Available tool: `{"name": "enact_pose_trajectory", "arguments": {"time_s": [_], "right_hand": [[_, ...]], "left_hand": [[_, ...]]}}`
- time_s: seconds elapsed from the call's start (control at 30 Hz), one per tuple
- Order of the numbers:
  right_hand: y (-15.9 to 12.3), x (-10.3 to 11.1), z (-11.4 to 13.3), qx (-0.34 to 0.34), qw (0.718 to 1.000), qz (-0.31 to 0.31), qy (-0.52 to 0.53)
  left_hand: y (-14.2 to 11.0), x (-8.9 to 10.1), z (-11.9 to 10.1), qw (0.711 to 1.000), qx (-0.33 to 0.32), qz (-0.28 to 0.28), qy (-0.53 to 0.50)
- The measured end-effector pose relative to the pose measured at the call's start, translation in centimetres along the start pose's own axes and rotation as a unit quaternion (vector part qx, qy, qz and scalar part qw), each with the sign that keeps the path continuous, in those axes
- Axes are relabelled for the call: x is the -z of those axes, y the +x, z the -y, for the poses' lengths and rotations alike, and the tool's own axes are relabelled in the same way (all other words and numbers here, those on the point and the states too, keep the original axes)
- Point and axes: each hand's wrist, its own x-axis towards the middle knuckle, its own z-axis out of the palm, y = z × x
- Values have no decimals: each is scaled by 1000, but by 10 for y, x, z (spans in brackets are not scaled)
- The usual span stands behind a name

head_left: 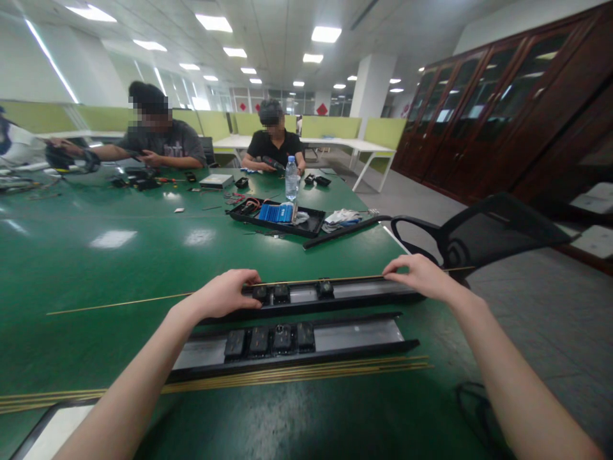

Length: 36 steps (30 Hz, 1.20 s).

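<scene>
A long thin brass rod (311, 281) lies along the far wall of a black channel (354, 289). The channel has a pale inner floor with several black blocks (325, 289) in it. My left hand (230, 294) grips across this channel near its left blocks, thumb at the near side and fingers at the far wall by the rod. Toward the channel's right end, my right hand (419, 273) pinches the rod between thumb and fingertips. Closer to me is a second black channel (359, 335) with several black blocks (282, 338) side by side.
Several loose brass rods (306, 370) lie along the near channel. Farther back stand a black tray (311, 223) with blue pieces, a water bottle (291, 179) and a black strip (342, 233). A mesh chair (502, 230) is at right. Two people sit across the green table (143, 268).
</scene>
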Motion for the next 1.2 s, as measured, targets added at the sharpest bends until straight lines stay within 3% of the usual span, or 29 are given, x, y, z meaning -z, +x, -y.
{"name": "enact_pose_trajectory", "arguments": {"time_s": [1.2], "right_hand": [[-8,10,-29,-78,996,24,-33]], "left_hand": [[1,-2,3,1000,-5,-3,-4]]}}
